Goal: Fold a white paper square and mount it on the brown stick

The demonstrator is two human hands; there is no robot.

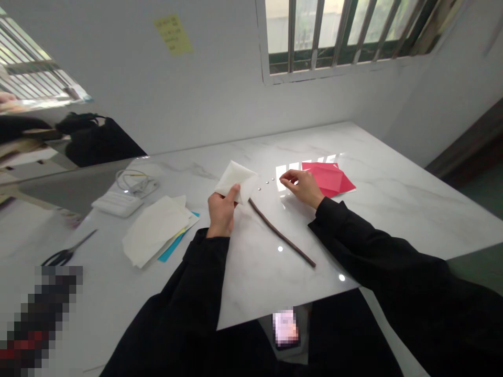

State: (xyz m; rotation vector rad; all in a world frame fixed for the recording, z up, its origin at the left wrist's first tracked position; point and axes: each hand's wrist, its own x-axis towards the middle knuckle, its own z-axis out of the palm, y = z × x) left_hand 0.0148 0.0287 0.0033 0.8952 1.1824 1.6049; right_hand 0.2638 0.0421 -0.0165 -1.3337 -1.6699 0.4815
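My left hand (222, 209) is closed on a folded white paper (236, 180), holding it up above the white marble table (353, 157). My right hand (301, 186) rests on the table with thumb and finger pinched near its left side, close to a few small beads (266, 183); whether it holds one I cannot make out. A thin brown stick (281, 233) lies on the table between my two hands. Folded red paper (328, 178) lies just right of my right hand.
A stack of white, yellow and blue sheets (157, 233) lies at left. Scissors (66, 254) lie at the far left, near a white box (117, 203) and coiled cable (135, 180). A black bag (98, 139) stands by the wall.
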